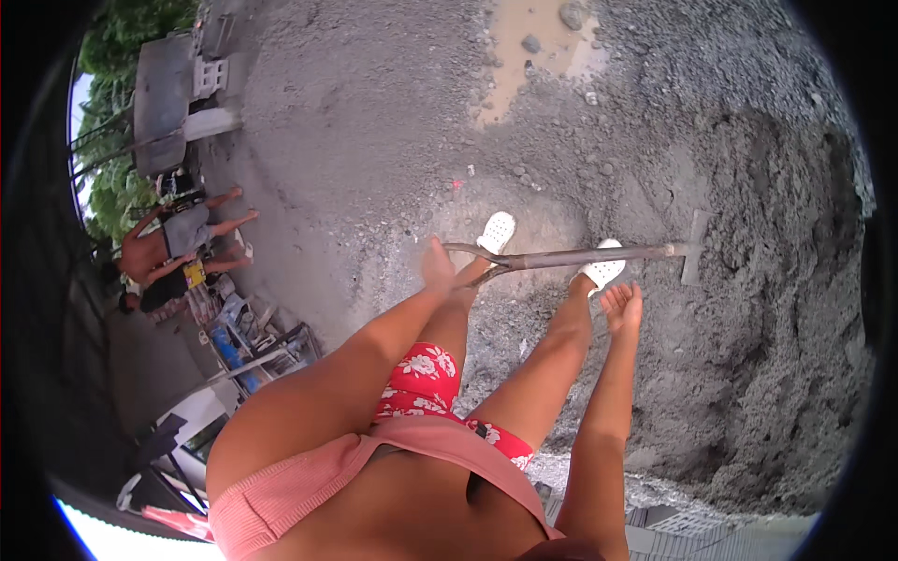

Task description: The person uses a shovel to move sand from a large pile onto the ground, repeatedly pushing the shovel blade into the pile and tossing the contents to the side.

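Observation:
A shovel with a brown shaft and forked handle lies across the view in front of my legs. My left hand is closed at the forked handle end, its fingers partly hidden. At the other end, the grey blade rests against the dark grey sand pile. My right hand is open beside the shaft, apart from it, with fingers stretched out and nothing in it. White clogs are on my feet, which stand on gravelly ground.
Wet gravel spreads ahead, with a muddy puddle and some stones. Far left, two people are near a wall and stacked goods. Tools and blue items crowd a stand nearer on the left.

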Action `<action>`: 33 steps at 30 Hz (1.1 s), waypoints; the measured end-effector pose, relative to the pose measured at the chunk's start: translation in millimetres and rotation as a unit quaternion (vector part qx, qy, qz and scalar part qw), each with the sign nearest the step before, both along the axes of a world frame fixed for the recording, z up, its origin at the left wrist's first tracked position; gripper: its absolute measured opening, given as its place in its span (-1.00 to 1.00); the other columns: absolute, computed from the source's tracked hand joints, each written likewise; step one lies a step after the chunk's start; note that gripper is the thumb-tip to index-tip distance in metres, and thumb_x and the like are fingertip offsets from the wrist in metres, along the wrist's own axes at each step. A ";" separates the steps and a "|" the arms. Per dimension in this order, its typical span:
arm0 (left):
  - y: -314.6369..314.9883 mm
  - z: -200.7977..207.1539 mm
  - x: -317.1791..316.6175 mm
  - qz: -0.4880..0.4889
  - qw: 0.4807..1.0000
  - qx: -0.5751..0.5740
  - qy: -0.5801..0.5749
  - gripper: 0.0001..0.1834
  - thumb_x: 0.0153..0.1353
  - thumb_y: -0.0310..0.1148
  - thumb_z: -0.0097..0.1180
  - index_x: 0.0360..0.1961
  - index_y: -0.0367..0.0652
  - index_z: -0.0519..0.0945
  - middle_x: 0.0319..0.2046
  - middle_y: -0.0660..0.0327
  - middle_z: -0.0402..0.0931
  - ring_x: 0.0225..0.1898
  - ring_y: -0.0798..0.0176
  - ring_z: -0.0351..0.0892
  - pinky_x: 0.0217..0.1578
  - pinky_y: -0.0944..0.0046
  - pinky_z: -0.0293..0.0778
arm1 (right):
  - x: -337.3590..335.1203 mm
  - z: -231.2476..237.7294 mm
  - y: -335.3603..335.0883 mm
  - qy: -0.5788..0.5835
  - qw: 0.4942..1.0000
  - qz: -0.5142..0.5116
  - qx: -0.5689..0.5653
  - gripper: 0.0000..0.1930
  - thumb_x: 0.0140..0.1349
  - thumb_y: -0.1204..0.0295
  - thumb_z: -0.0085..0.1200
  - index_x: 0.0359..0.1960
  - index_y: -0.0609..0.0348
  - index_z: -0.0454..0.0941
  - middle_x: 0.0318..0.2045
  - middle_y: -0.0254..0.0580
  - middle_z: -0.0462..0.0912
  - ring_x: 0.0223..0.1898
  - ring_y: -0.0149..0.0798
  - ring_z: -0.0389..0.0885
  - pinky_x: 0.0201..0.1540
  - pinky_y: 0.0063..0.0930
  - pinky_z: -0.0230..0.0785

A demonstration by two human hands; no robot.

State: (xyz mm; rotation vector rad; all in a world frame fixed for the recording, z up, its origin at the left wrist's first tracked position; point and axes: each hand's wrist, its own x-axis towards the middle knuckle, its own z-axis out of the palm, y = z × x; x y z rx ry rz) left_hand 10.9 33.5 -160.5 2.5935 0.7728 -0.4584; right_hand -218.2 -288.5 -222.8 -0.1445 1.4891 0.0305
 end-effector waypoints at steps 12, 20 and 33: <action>-53.4 118.0 -63.7 -0.011 0.997 -0.075 -0.019 -0.57 0.19 -0.05 -0.18 -0.35 -0.21 0.55 -0.51 -0.15 0.49 -0.38 -0.19 0.49 -0.36 0.02 0.37 | 31.9 -104.1 -37.0 -0.093 0.984 -0.147 0.046 -0.62 0.15 0.16 -0.03 -0.71 0.00 0.17 -0.75 -0.40 0.27 -0.64 -0.33 0.30 -0.49 -0.44 0.32; 39.1 114.0 -34.3 0.031 0.998 -0.042 0.027 -0.48 0.14 0.07 -0.16 -0.42 -0.18 0.60 -0.43 -0.11 0.52 -0.29 -0.16 0.50 -0.26 0.03 0.40 | 37.4 -108.1 36.3 -0.025 0.997 -0.075 0.016 -0.67 0.20 0.19 -0.16 -0.69 -0.03 0.18 -0.75 -0.43 0.25 -0.65 -0.38 0.26 -0.50 -0.44 0.29; 322.6 125.6 -76.1 0.236 0.941 -0.146 0.194 -0.24 0.15 0.20 -0.41 -0.64 -0.32 0.54 -0.69 -0.04 0.50 -0.57 0.00 0.55 -0.34 0.11 0.44 | 87.2 12.8 241.3 0.105 0.988 0.100 -0.057 -0.70 0.22 0.27 -0.21 -0.67 0.01 0.22 -0.74 -0.39 0.30 -0.66 -0.40 0.28 -0.50 -0.44 0.28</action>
